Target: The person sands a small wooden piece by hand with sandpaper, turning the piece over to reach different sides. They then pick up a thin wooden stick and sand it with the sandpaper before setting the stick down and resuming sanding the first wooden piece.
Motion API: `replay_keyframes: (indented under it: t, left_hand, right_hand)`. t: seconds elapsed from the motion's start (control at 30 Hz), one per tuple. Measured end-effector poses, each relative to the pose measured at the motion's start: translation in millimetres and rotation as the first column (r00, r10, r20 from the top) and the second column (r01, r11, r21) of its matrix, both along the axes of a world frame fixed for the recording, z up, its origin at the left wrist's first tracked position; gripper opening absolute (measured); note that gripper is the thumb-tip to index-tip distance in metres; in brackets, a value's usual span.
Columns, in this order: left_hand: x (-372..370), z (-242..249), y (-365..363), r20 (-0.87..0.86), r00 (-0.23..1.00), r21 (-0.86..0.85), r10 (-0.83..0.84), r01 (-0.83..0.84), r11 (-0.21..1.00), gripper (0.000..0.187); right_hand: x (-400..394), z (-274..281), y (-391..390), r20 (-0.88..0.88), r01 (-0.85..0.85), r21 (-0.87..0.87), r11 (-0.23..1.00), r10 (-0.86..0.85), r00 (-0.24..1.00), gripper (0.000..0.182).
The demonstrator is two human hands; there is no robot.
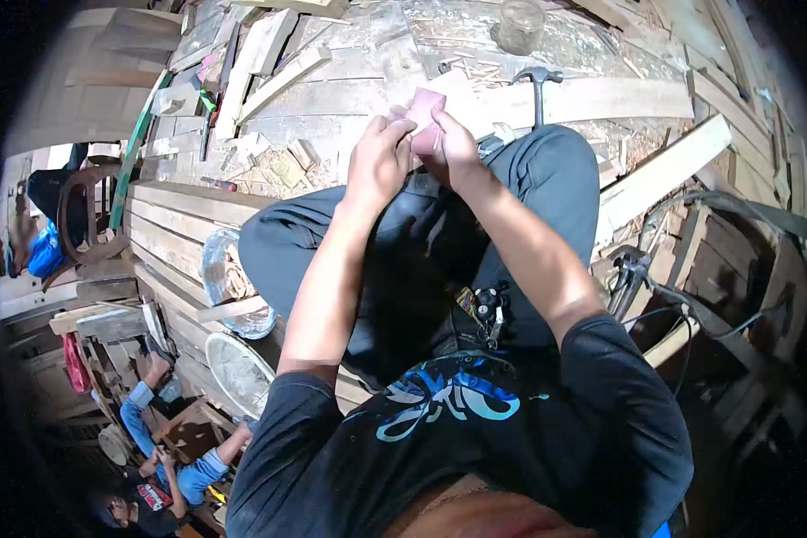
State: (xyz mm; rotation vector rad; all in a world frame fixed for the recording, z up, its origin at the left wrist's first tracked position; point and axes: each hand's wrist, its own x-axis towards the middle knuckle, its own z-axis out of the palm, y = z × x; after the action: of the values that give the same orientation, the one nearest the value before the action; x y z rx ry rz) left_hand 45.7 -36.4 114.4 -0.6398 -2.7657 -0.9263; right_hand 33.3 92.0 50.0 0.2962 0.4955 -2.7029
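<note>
A pink piece of sandpaper (429, 106) is held up in front of my crossed legs, between both hands. My left hand (383, 161) has its fingers curled in at the sheet's left edge. On the other side my right hand (455, 151) grips it, thumb near the top right edge. Something pale shows low between the fingers, too small to name. Just beyond my right knee a claw hammer (539, 82) lies with its head pointing away, across a long pale board (614, 100).
Wood offcuts (282, 90), shavings and a glass jar (519, 27) lie ahead on the plank floor. Left of me stand a clear tub (227, 278) with wood scraps and a round basin (242, 375). A power tool (630, 269) with cables lies right. Another person (157, 484) sits lower left.
</note>
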Motion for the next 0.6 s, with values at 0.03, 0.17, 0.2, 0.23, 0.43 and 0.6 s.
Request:
replay_keyframes:
  t: [0.03, 0.17, 0.2, 0.23, 0.43, 0.6]
  left_hand:
    - [3.4, 4.0, 3.9, 0.022, 1.0, -0.039, 0.013, -0.012, 0.999, 0.019]
    - [11.1, 4.3, 11.4, 0.022, 1.0, -0.068, 0.007, -0.005, 0.998, 0.018]
    - [8.8, 4.5, 13.8, 0.011, 1.0, -0.041, 0.02, -0.019, 0.999, 0.018]
    - [7.2, 4.5, 16.2, 0.002, 0.999, -0.012, 0.037, -0.037, 0.999, 0.018]
    - [5.9, -1.9, 10.1, 0.044, 0.998, 0.026, 0.034, -0.035, 0.999, 0.018]
    - [1.7, -6.1, 7.8, 0.017, 0.999, 0.041, 0.042, -0.042, 0.998, 0.017]
  right_hand:
    - [-2.2, -9.8, 0.3, -0.011, 0.012, -0.064, 0.998, -0.013, 1.0, 0.049]
    - [-12.0, -23.7, 4.4, -0.01, 0.113, -0.138, 0.984, -0.116, 0.993, 0.047]
    - [-11.2, -18.1, 6.3, -0.022, 0.109, -0.103, 0.989, -0.111, 0.994, 0.047]
    - [-9.7, -12.9, 8.3, -0.032, 0.1, -0.065, 0.993, -0.102, 0.994, 0.046]
    - [-12.2, -15.2, 5.3, 0.006, 0.114, -0.025, 0.993, -0.114, 0.993, 0.05]
    - [-9.9, -11.7, -0.2, 0.001, 0.122, 0.049, 0.991, -0.122, 0.992, 0.052]
